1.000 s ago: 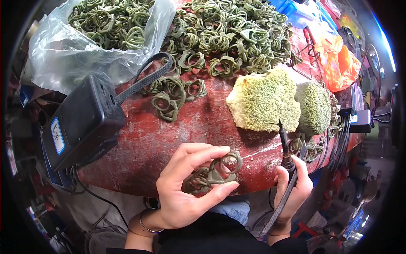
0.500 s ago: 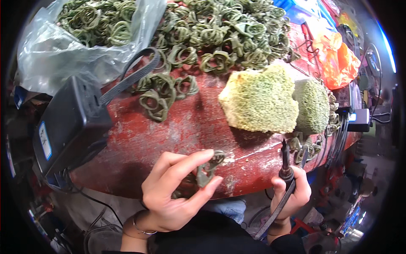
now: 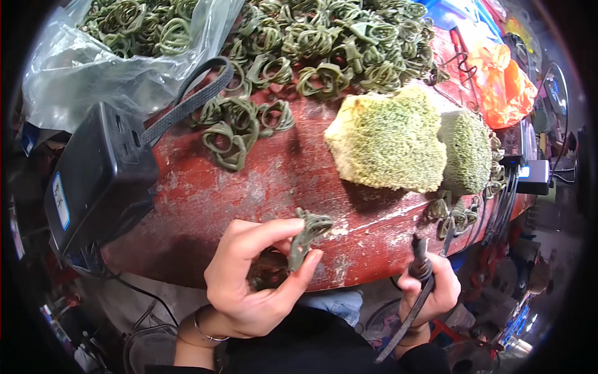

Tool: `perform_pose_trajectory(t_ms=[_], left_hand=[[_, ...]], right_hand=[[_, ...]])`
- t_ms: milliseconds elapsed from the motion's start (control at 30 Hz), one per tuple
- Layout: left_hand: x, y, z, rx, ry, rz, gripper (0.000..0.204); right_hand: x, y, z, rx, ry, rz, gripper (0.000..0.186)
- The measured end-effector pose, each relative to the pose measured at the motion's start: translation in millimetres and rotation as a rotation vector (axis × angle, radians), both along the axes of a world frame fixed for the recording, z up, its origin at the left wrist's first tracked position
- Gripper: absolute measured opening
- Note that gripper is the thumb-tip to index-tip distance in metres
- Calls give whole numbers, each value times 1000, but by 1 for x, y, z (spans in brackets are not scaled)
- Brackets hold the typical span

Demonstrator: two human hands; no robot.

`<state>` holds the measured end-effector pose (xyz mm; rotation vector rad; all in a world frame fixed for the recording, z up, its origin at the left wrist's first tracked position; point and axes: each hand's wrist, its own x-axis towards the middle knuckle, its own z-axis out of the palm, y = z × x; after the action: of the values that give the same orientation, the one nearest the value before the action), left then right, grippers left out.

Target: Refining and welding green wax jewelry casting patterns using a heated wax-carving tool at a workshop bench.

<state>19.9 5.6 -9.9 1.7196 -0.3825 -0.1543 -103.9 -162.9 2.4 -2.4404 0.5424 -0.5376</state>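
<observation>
My left hand (image 3: 249, 280), fingers closed, grips an olive-green looped ring piece (image 3: 305, 230) between thumb and index finger; something darker in its palm is partly hidden. My right hand (image 3: 433, 290) holds a dark pen-like tool (image 3: 420, 262), tip upward, with a flat grey-black strip (image 3: 411, 318) running down beside it. Just beyond it lie a ragged pale yellow-green sponge block (image 3: 386, 140) and a second green sponge (image 3: 467, 153). A few green ring pieces (image 3: 461, 218) lie beside the tool.
The red worn table (image 3: 187, 230) bears a big heap of green ring pieces (image 3: 324, 37), a clear plastic bag (image 3: 75, 93) of more rings, a black box (image 3: 99, 174) with a strap at left, and an orange bag (image 3: 504, 93), blue containers (image 3: 448, 9) and cables at right.
My left hand has shifted left and turned the ring piece more edge-on. My right hand has lowered the tool, so its tip is away from the pale sponge.
</observation>
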Motion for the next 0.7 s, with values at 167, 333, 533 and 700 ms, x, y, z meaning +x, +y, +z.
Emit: perform_pose_trajectory(t_ms=[167,333,533,700], left_hand=[[1,1,-3,29,-92,18,41],[3,4,-2,88,-249,-48,45],[6,7,1,170,-262,-119,41],[6,7,0,167,-247,-105,42]], right_hand=[[12,5,-1,-14,93,209,41],[17,6,5,-30,136,227,38],[19,8,5,-40,161,224,37],[18,8,3,-56,160,230,38]])
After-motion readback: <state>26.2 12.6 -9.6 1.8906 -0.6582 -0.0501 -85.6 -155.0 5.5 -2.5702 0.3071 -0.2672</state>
